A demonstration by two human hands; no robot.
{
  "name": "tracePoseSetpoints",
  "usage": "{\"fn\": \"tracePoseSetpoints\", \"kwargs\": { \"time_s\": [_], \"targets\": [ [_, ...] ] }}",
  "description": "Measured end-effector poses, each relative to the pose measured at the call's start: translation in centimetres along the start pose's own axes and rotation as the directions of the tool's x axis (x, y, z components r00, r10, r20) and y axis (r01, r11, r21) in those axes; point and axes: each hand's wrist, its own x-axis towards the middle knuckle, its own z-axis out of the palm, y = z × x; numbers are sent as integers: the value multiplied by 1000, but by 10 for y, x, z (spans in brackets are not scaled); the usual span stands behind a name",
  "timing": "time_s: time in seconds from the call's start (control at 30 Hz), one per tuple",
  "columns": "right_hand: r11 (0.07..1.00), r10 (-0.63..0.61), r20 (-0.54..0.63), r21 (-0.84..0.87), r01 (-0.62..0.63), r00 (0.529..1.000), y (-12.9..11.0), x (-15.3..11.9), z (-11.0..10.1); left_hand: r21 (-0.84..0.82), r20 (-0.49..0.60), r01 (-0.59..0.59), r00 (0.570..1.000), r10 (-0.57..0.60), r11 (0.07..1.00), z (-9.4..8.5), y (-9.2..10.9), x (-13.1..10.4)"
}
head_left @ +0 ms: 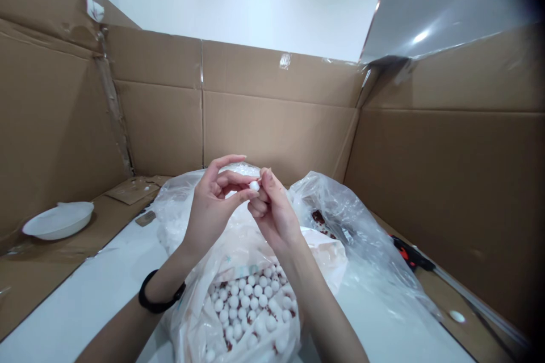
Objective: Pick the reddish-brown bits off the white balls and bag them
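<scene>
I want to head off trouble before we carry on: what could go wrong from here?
1. The small white ball sits between the left hand's fingertips, so it might slip and get lost among the similar white balls below.
2. The plastic bag holding those balls looks soft and lies open between the forearms; a sleeveless arm brushing its edge could perhaps spill some.

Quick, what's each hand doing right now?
Left hand: pinched closed, holding a small white ball.
Right hand: curled closed beside the ball; can't tell if it's holding anything.
</scene>
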Motion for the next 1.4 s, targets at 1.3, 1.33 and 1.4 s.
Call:
{"fn": "tracePoseSetpoints", "kwargs": {
  "time_s": [1.3, 1.33, 1.4],
  "targets": [
    [1000, -7, -25, 2, 7, 1000, 10, -4, 9, 180, 54, -216, 976, 209, 960, -6, -5, -1],
    [999, 27, -37, 44, -26, 999, 10, -3, 9, 200, 68, -243, 970, 234, 949, -7, -6, 0],
    [985, 78, -86, 162, -63, 993, 8, -2, 7, 264, 89, -330, 944, 318, 906, -9, -6, 2]
  ]
}}
